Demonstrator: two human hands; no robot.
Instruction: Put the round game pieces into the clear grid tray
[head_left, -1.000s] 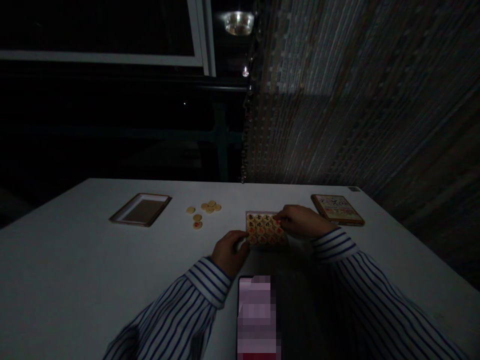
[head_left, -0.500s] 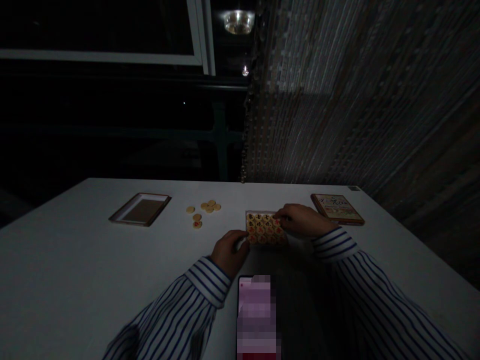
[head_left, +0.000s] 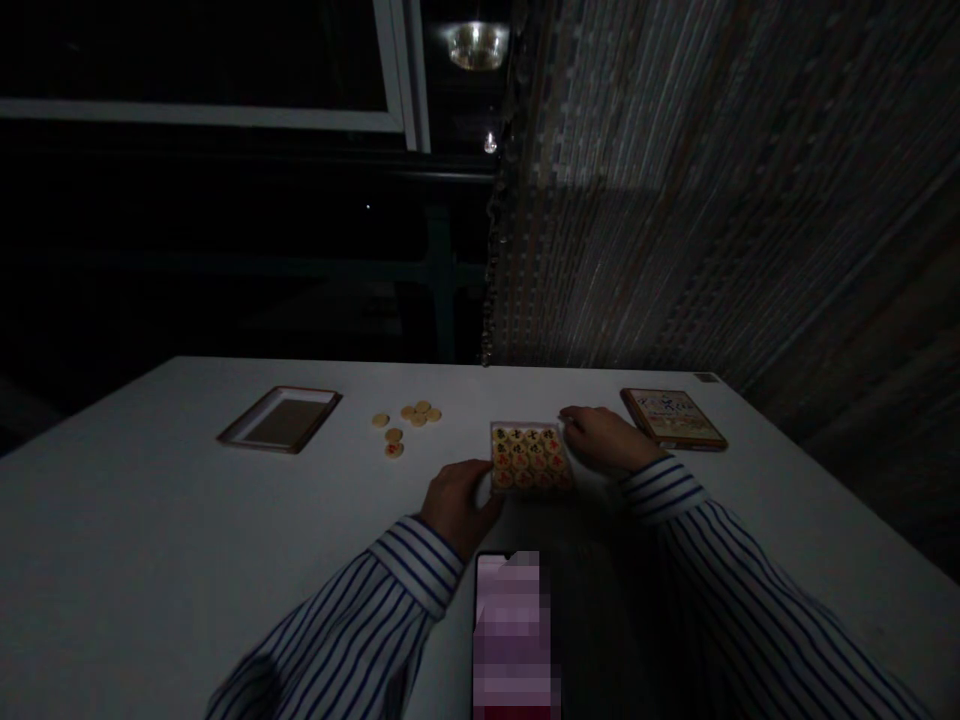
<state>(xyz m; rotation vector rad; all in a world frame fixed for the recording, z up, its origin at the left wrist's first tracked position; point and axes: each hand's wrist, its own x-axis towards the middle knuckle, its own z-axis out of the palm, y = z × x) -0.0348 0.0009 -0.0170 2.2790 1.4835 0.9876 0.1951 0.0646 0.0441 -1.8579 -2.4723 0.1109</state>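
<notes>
A small shallow box (head_left: 529, 428) packed with several round pale wooden game discs marked in red and black lies on the white table (head_left: 150, 520). My left hand (head_left: 457, 502) rests at the box's near left corner, fingers curled against its edge. At the box's far right corner, my right hand (head_left: 604, 436) touches the rim with bent fingers. Both arms wear striped sleeves. Several loose discs (head_left: 409, 420) lie to the left of the box.
An empty tray-like box lid (head_left: 280, 419) sits at the far left. A printed box (head_left: 673, 417) lies at the far right. A lit phone (head_left: 514, 632) lies at the near edge between my arms. A dark window and a woven blind stand behind the table.
My right hand has slid off the discs to the box's far right corner. The left hand has stayed at the near left corner.
</notes>
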